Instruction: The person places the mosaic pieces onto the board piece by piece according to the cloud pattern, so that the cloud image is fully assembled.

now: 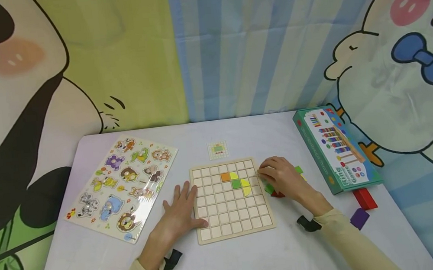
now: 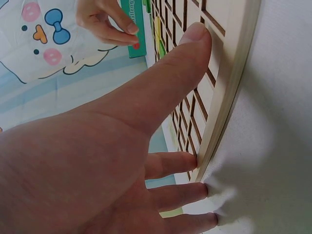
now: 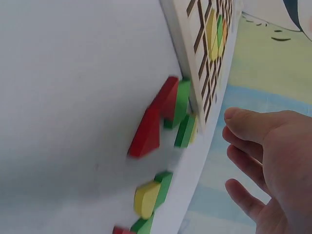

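A wooden grid board (image 1: 215,207) lies mid-table, with an orange square (image 1: 225,176) and several yellow and green pieces set in its cells. My left hand (image 1: 180,210) rests at the board's left edge, fingers spread and straight; its thumb (image 2: 168,73) lies over the board's frame and cells. At the right edge hovers my right hand (image 1: 283,176), fingers loosely bent. Nothing shows between its thumb (image 3: 243,119) and fingers in the right wrist view. Below it on the cloth lie red blocks (image 3: 146,131), green blocks (image 3: 184,131) and a yellow block (image 3: 146,200).
A small pattern card (image 1: 217,150) lies behind the board. To the left is an animal puzzle board (image 1: 105,202). The green box (image 1: 339,149) stands at the right, with a red block (image 1: 365,199) and a purple block (image 1: 359,218) in front of it.
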The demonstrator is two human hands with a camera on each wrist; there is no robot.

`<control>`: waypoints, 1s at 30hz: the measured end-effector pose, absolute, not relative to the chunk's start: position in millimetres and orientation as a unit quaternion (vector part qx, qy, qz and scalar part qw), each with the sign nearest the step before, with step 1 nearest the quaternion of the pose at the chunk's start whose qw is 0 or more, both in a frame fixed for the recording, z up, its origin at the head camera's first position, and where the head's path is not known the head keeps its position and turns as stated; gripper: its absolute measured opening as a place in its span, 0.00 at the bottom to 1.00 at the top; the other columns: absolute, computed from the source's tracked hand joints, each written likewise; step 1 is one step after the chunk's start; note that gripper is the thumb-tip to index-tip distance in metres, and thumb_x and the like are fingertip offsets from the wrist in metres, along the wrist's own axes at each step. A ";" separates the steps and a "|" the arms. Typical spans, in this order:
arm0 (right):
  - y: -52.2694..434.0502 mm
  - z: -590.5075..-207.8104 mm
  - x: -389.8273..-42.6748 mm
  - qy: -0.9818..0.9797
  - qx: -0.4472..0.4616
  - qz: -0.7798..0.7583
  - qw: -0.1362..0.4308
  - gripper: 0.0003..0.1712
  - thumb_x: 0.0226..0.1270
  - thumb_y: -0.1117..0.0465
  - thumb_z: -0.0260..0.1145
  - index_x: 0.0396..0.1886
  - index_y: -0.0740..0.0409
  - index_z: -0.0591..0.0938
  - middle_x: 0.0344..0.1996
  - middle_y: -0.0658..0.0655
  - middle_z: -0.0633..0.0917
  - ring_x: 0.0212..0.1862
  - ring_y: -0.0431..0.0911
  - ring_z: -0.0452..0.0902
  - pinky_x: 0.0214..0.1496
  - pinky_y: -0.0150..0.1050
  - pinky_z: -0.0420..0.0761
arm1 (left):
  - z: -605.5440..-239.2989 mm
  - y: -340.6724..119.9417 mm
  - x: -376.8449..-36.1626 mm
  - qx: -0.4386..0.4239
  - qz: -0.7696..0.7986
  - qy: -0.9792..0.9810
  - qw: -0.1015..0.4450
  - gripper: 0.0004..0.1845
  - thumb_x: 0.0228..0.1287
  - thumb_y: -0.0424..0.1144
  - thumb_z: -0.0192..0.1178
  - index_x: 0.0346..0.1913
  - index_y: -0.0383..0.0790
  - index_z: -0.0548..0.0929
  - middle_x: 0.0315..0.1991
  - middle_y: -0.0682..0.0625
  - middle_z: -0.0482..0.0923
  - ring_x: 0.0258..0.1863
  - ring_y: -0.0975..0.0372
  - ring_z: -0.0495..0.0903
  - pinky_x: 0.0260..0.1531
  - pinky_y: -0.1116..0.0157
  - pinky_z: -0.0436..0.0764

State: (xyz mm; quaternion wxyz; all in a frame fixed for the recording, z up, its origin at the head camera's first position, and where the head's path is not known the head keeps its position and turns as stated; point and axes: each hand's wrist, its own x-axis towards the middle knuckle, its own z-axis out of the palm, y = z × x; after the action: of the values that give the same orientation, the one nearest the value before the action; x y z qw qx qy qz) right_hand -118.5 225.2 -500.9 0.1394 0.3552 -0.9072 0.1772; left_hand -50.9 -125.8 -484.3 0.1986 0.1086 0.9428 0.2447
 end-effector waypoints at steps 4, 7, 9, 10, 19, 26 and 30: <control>237.0 -501.1 -117.3 -0.912 0.343 0.180 0.137 0.12 0.54 0.68 0.79 0.40 0.60 0.90 0.41 0.54 0.88 0.50 0.52 0.81 0.54 0.50 0.79 | -484.0 -126.7 -50.7 0.107 0.244 0.943 0.198 0.61 0.47 0.52 0.80 0.79 0.33 0.56 0.81 0.31 0.43 0.79 0.32 0.40 0.61 0.19 0.48; 242.3 -503.4 -115.5 -0.913 0.342 0.183 0.130 0.13 0.53 0.68 0.79 0.40 0.60 0.91 0.41 0.55 0.89 0.50 0.52 0.82 0.53 0.51 0.80 | -484.1 -127.1 -50.3 0.105 0.245 0.943 0.198 0.61 0.46 0.52 0.80 0.79 0.32 0.56 0.81 0.31 0.44 0.79 0.32 0.40 0.61 0.19 0.48; 244.4 -505.9 -114.3 -0.913 0.344 0.184 0.122 0.13 0.54 0.68 0.79 0.41 0.60 0.91 0.43 0.56 0.89 0.51 0.53 0.82 0.53 0.51 0.81 | -484.0 -127.1 -50.0 0.104 0.246 0.943 0.199 0.61 0.46 0.52 0.80 0.79 0.32 0.56 0.81 0.30 0.44 0.79 0.32 0.40 0.61 0.19 0.47; 245.1 -507.5 -113.9 -0.913 0.345 0.184 0.118 0.13 0.54 0.67 0.79 0.41 0.60 0.91 0.43 0.56 0.89 0.51 0.53 0.82 0.53 0.52 0.82 | -484.3 -127.0 -49.8 0.103 0.247 0.942 0.200 0.61 0.46 0.51 0.80 0.79 0.32 0.56 0.81 0.30 0.44 0.79 0.32 0.40 0.61 0.19 0.47; 248.1 -516.8 -113.5 -0.911 0.352 0.184 0.107 0.13 0.53 0.67 0.80 0.40 0.60 0.91 0.44 0.58 0.89 0.50 0.53 0.84 0.50 0.52 0.83 | -486.0 -126.3 -48.6 0.107 0.241 0.944 0.197 0.61 0.47 0.52 0.80 0.79 0.33 0.57 0.81 0.31 0.45 0.79 0.32 0.42 0.61 0.19 0.50; 251.2 -515.1 -112.1 -0.920 0.332 0.183 0.099 0.12 0.54 0.64 0.80 0.39 0.58 0.91 0.41 0.55 0.89 0.48 0.51 0.83 0.51 0.52 0.82 | -485.5 -126.2 -49.7 0.112 0.246 0.944 0.192 0.61 0.46 0.52 0.80 0.79 0.32 0.57 0.81 0.30 0.44 0.79 0.32 0.41 0.60 0.19 0.49; 251.6 -513.8 -111.4 -0.925 0.320 0.187 0.085 0.12 0.56 0.63 0.79 0.41 0.57 0.91 0.43 0.55 0.90 0.51 0.51 0.83 0.55 0.52 0.81 | -485.4 -126.2 -50.6 0.112 0.250 0.942 0.194 0.61 0.47 0.52 0.79 0.79 0.32 0.56 0.81 0.30 0.44 0.79 0.32 0.40 0.60 0.18 0.48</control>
State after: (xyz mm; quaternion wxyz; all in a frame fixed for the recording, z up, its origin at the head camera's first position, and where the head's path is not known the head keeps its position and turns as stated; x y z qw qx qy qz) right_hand -111.4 251.6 -513.8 0.0849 0.3195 -0.9251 0.1868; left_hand -50.6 -126.2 -485.4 0.1941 0.1121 0.9420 0.2498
